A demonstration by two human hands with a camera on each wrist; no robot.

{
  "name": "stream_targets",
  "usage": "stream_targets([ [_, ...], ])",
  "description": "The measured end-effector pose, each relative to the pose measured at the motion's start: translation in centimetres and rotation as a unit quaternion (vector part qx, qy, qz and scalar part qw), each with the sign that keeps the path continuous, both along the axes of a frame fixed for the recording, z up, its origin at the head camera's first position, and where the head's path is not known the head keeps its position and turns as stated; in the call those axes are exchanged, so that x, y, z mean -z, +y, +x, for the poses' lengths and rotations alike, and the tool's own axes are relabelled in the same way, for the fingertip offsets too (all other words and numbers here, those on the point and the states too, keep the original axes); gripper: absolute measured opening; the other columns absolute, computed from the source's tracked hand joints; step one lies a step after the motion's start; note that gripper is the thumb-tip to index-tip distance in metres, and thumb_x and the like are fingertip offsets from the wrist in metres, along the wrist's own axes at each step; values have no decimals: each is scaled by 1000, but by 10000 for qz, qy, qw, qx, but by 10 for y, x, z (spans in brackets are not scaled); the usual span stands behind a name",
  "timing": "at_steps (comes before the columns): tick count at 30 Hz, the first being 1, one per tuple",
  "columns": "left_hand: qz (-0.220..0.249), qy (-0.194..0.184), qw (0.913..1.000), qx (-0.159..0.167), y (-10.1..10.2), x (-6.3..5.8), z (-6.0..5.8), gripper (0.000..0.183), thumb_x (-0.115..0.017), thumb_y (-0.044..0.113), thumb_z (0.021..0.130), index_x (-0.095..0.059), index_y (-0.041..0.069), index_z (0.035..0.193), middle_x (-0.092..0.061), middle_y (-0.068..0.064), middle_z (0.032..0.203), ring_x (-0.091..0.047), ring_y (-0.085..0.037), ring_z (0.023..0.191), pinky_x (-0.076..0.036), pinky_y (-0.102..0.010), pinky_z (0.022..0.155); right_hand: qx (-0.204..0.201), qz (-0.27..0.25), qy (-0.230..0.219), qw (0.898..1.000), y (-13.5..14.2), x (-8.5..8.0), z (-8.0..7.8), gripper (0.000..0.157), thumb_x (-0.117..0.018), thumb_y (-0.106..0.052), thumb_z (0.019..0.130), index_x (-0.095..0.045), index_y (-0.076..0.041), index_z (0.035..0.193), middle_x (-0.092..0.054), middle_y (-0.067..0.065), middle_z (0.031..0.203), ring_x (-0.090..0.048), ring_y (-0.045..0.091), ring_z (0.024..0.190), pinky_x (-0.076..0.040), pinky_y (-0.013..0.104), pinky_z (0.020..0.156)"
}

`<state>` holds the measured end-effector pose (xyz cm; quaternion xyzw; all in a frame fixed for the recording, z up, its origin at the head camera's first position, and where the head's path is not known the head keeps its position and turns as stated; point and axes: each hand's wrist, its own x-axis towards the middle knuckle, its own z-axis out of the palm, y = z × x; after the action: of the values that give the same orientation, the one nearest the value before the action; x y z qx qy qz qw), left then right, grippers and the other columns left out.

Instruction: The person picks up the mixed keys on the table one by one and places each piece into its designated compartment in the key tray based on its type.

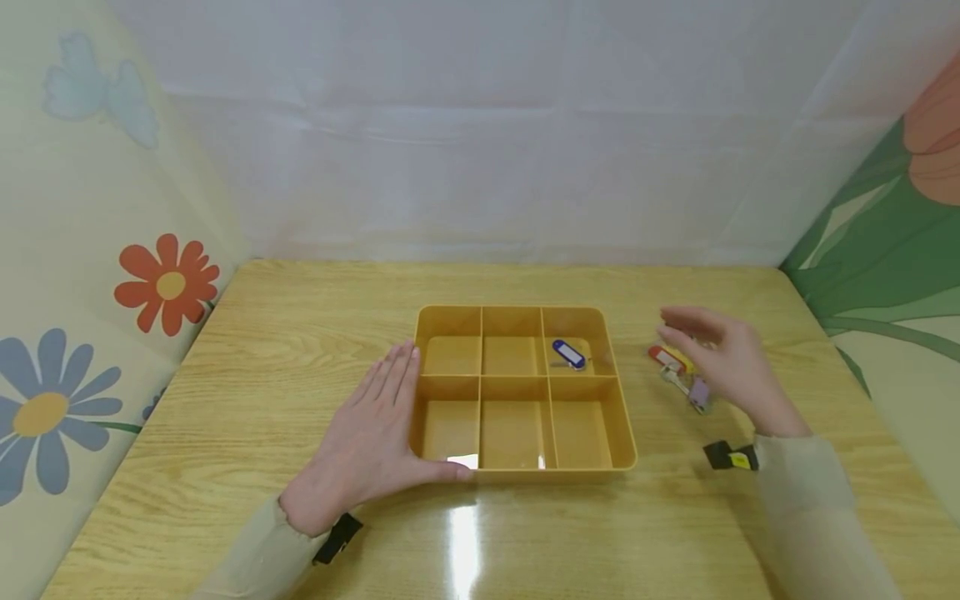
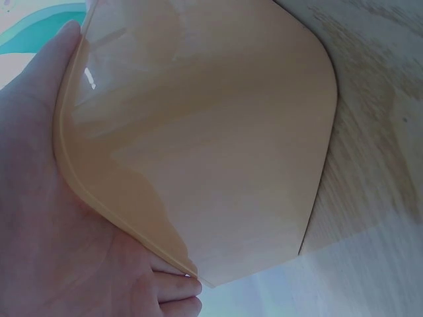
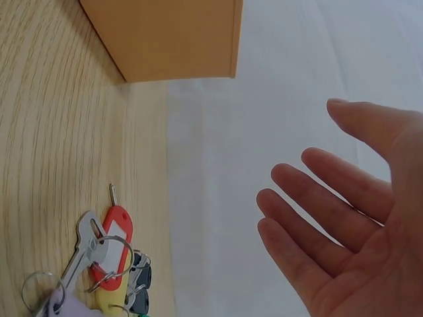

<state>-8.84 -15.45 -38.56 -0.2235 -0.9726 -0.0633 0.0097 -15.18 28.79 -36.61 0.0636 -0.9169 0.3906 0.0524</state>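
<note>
A yellow organizer box with several compartments stands on the table. My left hand rests along its left wall, fingers straight and thumb on the front rim. A blue key tag with a key lies in the back right compartment. To the right of the box, my right hand hovers over a pile of tagged keys, fingers relaxed and holding nothing. In the right wrist view the pile shows a red key tag, a yellow key tag, a purple key tag, a silver key and dark-headed keys.
The wooden table reaches back to a white cloth backdrop. Flower-printed panels stand at the left and right. Black straps with small devices sit at both wrists.
</note>
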Motion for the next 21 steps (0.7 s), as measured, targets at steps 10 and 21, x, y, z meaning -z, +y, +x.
stream_targets([
  [10,0,-18,10000,-15,0,0,0,149,-39,104,64,-3,-4,161,4,-18,167,-1,-33,154,-10,-45,124,209,18,-113,9997,9,3,4,54,-63,-50,99,-63,-15,139,-65,6,134,-59,23,118,-45,18,87],
  [21,-12,-25,10000,-9,0,0,-1,148,-38,104,64,4,-1,160,5,-18,167,-1,-33,154,-10,-44,124,298,-83,-243,9992,20,4,8,55,-63,-48,100,-61,-12,142,-61,10,139,-54,33,128,-47,49,100],
])
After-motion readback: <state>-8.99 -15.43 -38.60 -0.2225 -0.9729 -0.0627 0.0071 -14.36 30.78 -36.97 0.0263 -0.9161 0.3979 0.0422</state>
